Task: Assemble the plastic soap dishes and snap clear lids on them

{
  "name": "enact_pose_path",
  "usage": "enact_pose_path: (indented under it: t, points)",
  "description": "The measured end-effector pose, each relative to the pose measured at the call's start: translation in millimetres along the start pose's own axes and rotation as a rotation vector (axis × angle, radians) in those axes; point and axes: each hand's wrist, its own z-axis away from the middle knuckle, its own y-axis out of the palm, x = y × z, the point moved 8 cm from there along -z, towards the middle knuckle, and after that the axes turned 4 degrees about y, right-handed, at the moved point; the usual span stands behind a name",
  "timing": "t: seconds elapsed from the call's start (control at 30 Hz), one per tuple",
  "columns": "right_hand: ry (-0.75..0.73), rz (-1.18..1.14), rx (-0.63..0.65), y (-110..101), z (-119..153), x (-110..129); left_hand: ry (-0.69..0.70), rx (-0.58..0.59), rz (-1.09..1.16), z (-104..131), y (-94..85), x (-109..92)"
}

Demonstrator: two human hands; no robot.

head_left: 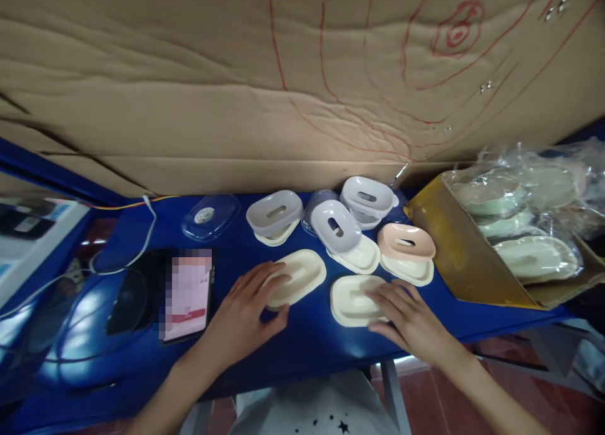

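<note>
Two cream oval soap dish trays lie side by side near the table's front. My left hand grips the left end of one cream tray, fingers over its top and thumb at its near edge. At the right end of the other cream tray, my right hand has its fingers on the surface and its thumb by the near rim. Behind them, a grey slotted soap dish, a lavender one and a peach one rest partly on further cream trays.
An open carton with several plastic-wrapped dishes stands at the right. A clear plastic lid lies back left, above a phone. A white cable runs at the left; a cardboard wall closes off the back.
</note>
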Motion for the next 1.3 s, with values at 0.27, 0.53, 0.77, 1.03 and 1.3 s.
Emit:
enact_pose_path:
  t: [0.27,0.53,0.77,1.03,1.3]
  points:
    - [0.144,-0.006,-0.01,-14.2,17.3,-28.0,0.115,-0.002,-0.026,-3.8,11.6,2.7]
    - [0.14,0.032,0.03,0.4,29.3,-25.2,0.253,-0.001,-0.184,-56.0,0.9,-27.9]
    - [0.105,-0.022,0.046,6.1,24.9,-18.6,0.333,0.021,-0.366,-140.7,19.4,-28.6]
    - [0.225,-0.063,0.046,14.5,40.1,-37.2,0.353,-0.113,-0.215,-66.3,-17.1,-64.7]
    - [0.169,-0.122,-0.025,-1.2,19.2,-32.8,0.293,0.06,-0.159,40.0,32.5,-101.6]
